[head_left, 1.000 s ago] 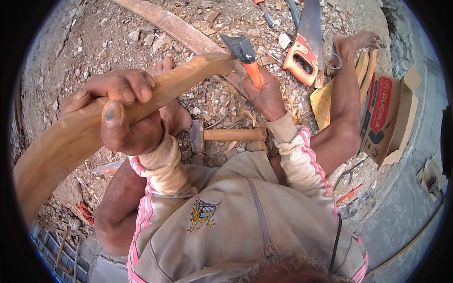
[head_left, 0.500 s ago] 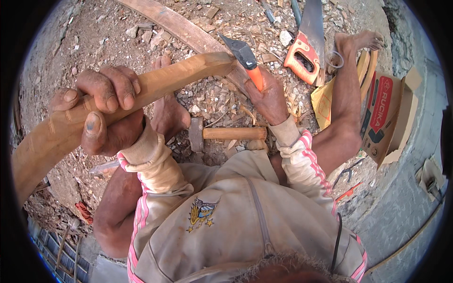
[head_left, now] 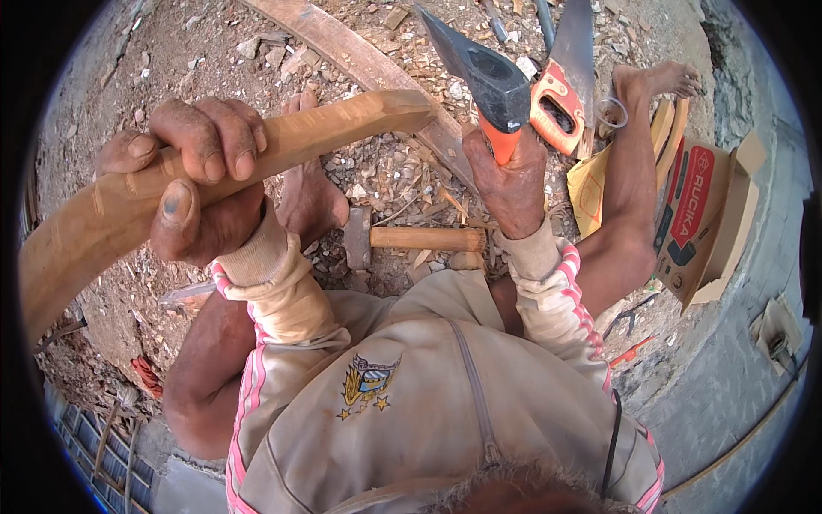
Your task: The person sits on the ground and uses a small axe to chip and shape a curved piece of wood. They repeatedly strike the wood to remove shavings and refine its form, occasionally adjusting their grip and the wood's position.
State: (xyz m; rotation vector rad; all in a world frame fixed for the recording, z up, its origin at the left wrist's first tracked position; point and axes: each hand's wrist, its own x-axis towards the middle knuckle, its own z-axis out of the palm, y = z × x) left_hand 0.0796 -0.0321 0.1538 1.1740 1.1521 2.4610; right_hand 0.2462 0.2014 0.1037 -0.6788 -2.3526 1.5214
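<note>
Hatchet with dark steel head and orange handle risen higher since earlier frame, right hand grip clenched on handle. Left hand grip wrapped round long curved pale wooden piece; its long axis runs left-to-right, free end just left of blade.

1. The left hand grips the curved wooden piece at nine o'clock; the piece runs toward twelve.
2. The right hand holds the hatchet at one o'clock.
3. The hammer lies on the ground between both hands.
4. The handsaw lies just right of the hatchet.
5. The cardboard box sits at three o'clock.
</note>
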